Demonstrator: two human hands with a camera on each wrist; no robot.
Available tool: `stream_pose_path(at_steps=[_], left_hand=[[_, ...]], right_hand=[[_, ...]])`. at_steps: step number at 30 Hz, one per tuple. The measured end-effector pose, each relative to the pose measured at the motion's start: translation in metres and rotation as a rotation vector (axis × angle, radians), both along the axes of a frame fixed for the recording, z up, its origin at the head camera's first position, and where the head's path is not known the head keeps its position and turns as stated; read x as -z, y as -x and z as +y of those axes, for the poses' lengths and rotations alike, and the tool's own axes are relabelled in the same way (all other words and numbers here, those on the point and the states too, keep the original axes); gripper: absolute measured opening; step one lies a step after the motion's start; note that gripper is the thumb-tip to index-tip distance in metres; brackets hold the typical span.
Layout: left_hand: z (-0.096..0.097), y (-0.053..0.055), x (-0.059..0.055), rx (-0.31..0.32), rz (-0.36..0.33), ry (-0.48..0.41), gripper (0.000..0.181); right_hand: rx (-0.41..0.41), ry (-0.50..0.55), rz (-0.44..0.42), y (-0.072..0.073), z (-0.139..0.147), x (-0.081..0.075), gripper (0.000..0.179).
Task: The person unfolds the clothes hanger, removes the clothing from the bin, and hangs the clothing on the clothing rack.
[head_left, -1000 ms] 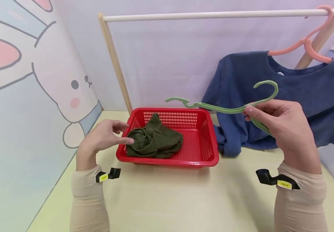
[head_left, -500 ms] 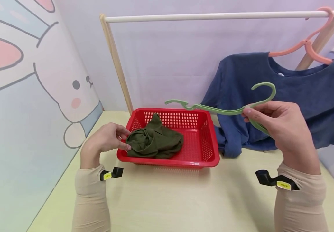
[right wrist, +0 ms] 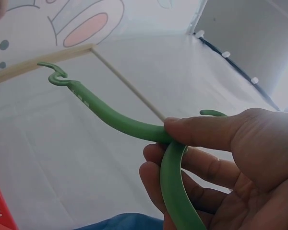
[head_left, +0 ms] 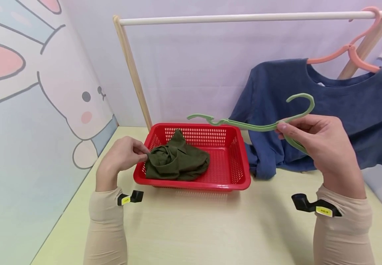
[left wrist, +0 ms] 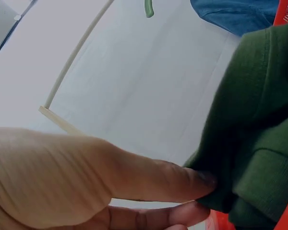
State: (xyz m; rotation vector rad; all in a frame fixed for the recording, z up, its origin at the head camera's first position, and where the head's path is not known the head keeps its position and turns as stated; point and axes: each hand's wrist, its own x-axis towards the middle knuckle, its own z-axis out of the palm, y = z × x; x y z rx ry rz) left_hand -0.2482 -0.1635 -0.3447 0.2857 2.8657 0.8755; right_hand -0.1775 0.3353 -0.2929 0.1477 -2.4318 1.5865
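Observation:
A crumpled dark green cloth garment (head_left: 181,158) lies in the left part of a red plastic basket (head_left: 224,186). At its left edge, my left hand (head_left: 121,154) pinches the fabric between thumb and fingers; the left wrist view shows the thumb (left wrist: 158,179) pressed on the green cloth (left wrist: 259,120). My right hand (head_left: 325,141) grips a green clothes hanger (head_left: 257,127) near the base of its hook, holding it in the air right of and above the basket. In the right wrist view the hanger's arm (right wrist: 115,120) extends left from the thumb.
Behind stands a clothes rack with a white rail (head_left: 244,17) and wooden posts (head_left: 133,70). A navy shirt (head_left: 283,99) hangs at its right end on a pink hanger (head_left: 330,56). A wall with a rabbit drawing (head_left: 62,99) borders the table (head_left: 191,228) on the left.
My left hand has moved slightly right to the basket's left rim, and its spread thumb and fingers have closed on the green cloth. The right hand and hanger have shifted only slightly left.

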Motion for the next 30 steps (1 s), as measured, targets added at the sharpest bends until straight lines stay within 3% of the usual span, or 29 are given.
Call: stream_pose_path(at_steps=[4, 13, 24, 30], left_hand=[[0.003, 0.001, 0.001, 0.002, 0.069, -0.029, 0.017], [0.017, 0.001, -0.002, 0.026, 0.348, -0.173, 0.018], [0.046, -0.002, -0.005, 0.099, 0.51, -0.467, 0.02], [0.053, -0.005, -0.007, 0.083, 0.573, -0.614, 0.02]], right_hand=[[0.0, -0.01, 0.001, -0.001, -0.001, -0.001, 0.036], [-0.001, 0.026, 0.005, 0.0, 0.0, -0.001, 0.035], [-0.023, 0.122, 0.03, 0.0, -0.001, 0.0, 0.035], [-0.006, 0.199, 0.066, 0.001, -0.002, 0.0, 0.035]])
